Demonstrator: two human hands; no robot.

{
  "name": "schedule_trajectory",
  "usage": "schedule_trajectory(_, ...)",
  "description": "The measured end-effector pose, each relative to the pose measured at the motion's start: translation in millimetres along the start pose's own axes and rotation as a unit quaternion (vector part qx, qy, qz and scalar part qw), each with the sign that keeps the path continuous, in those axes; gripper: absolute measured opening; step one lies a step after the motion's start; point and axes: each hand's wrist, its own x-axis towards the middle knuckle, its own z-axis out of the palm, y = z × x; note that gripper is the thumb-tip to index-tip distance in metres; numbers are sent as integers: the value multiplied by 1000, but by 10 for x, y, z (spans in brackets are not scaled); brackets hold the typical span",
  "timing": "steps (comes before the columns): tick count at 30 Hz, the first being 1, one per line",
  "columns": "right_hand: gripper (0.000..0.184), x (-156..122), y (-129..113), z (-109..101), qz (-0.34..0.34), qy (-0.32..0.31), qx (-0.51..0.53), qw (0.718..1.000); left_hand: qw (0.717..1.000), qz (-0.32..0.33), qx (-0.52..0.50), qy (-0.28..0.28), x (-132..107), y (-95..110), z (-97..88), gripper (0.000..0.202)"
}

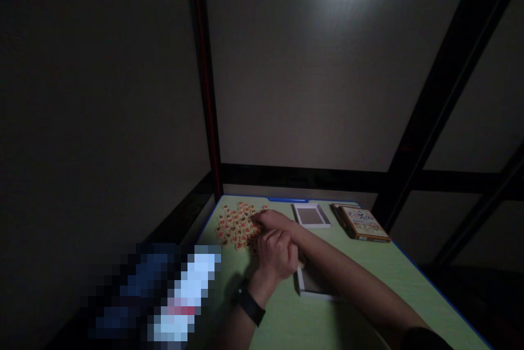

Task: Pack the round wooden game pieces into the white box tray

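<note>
Several small round pale game pieces [234,223] with red and dark marks lie spread on the far left of a green table [368,273]. My right hand [271,220] reaches across to the right edge of that spread, fingers bent down onto the pieces. My left hand [277,256], with a dark watch on its wrist, sits just in front of the pieces, fingers curled downward; what they hold, if anything, is hidden. The room is dim.
A shallow white box tray [311,215] lies at the table's far middle. A brown illustrated box [362,223] lies to its right. Another white tray [311,287] sits under my right forearm. Dark frame bars and pale walls surround the table.
</note>
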Motion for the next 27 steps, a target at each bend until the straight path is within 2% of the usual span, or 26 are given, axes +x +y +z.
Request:
schedule_trajectory(3,25,-36,-36,-19,14,10,-14,1000,998,-56,-16,-8,30,-26,4,15)
schedule_trajectory(6,24,-197,-35,-87,11,35,-15,999,985,-162,-61,23,84,-79,28,18)
schedule_trajectory(8,29,-394,-3,-139,1,79,2,997,963,-234,-108,79,130,-127,55,17)
schedule_trajectory(10,35,-651,42,-167,-8,176,57,983,935,-288,-164,126,174,-170,90,15)
schedule_trajectory(11,36,-793,64,-165,-6,211,77,975,922,-303,-201,130,193,-183,110,14)
schedule_trajectory(13,35,-1081,94,-124,-5,264,102,959,895,-313,-304,90,216,-183,152,13)
schedule_trajectory(16,38,-1439,96,2,-15,315,104,943,827,-303,-471,-51,203,-113,201,23)
schedule_trajectory(19,36,-1628,61,132,-5,354,89,931,765,-286,-554,-160,151,-18,204,37)
schedule_trajectory(23,31,-1676,19,217,2,383,103,918,725,-290,-593,-196,102,28,164,46)
schedule_trajectory(27,29,-1688,13,234,-9,410,113,905,690,-311,-625,-191,118,11,127,49)
